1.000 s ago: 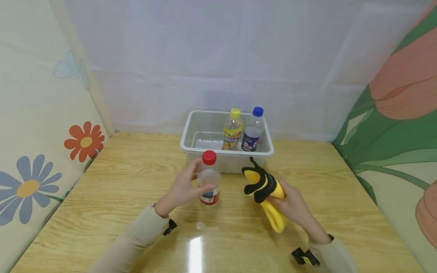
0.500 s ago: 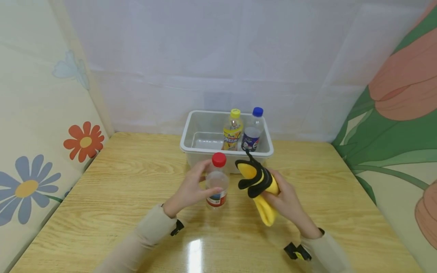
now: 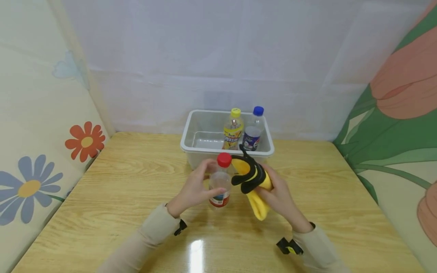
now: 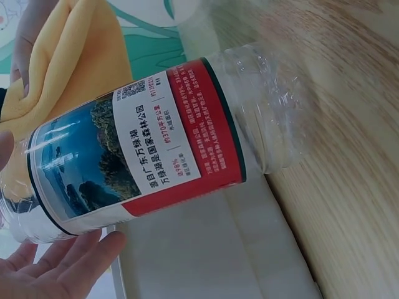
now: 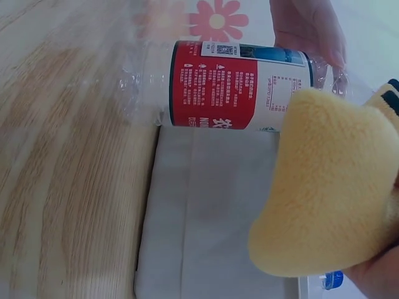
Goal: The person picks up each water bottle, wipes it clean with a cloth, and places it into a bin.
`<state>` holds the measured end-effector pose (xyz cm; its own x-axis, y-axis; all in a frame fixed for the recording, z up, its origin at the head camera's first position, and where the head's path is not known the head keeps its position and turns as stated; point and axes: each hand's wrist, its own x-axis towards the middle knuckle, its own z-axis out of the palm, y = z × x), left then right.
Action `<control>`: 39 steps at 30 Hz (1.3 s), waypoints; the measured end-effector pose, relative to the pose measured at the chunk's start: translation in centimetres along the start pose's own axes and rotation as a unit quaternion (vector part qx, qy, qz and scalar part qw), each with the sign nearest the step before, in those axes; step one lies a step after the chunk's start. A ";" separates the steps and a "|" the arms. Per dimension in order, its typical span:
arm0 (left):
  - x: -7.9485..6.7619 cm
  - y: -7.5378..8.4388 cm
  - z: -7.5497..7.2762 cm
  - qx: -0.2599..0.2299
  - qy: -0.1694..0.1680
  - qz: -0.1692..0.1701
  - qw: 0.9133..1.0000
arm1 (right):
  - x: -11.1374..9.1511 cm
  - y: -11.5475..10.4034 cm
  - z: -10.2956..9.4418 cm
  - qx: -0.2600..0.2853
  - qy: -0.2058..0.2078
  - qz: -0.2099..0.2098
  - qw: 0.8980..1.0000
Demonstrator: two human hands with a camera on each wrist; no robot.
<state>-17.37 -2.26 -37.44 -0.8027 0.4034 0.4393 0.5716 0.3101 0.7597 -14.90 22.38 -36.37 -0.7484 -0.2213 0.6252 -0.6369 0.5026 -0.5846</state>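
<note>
In the head view my left hand [image 3: 196,187] grips a clear plastic bottle [image 3: 220,182] with a red cap and a red, white and blue label. The bottle is upright, in front of the bin, its lower end near the table. My right hand [image 3: 276,189] holds a bunched, fluffy yellow cloth [image 3: 257,204] with black edging and a black loop. This cloth overlaps the bottle's right edge near the cap. Seen from the right wrist, a yellow fold [image 5: 318,187] covers part of the bottle label [image 5: 215,87]. Left fingertips [image 4: 103,249] curve along the bottle's far side in the left wrist view.
Behind the hands stands a light grey plastic bin [image 3: 194,149]. Inside it are a yellow-capped bottle [image 3: 233,132] and a blue-capped bottle [image 3: 252,134], both upright on its right side. The wood-grain table [image 3: 136,182] meets a white backdrop [image 3: 153,98] behind.
My left hand has carried the red-capped bottle to the right. My right hand has brought the yellow cloth leftward, and the two now meet in the head view. The bin stays put.
</note>
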 end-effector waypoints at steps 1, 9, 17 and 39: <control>0.0 0.1 0.0 0.001 -0.001 0.000 1.000 | 0.1 -0.1 0.1 0.001 0.001 0.000 1.000; 0.1 0.4 0.1 0.032 0.004 0.013 0.999 | 0.7 -0.4 0.6 0.014 -0.024 -0.024 0.999; 0.0 0.7 -0.1 0.088 0.028 0.046 0.995 | 1.2 -0.6 1.0 -0.010 -0.075 -0.041 0.996; -0.1 0.8 -0.3 0.067 0.022 0.049 0.996 | 2.2 -0.5 1.5 -0.072 -0.175 -0.055 0.980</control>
<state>-16.91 -2.30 -36.77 -0.7470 0.3995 0.5313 0.6627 0.3851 0.6422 -16.51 20.39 -35.51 -0.7108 -0.5407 0.4499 -0.7031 0.5666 -0.4297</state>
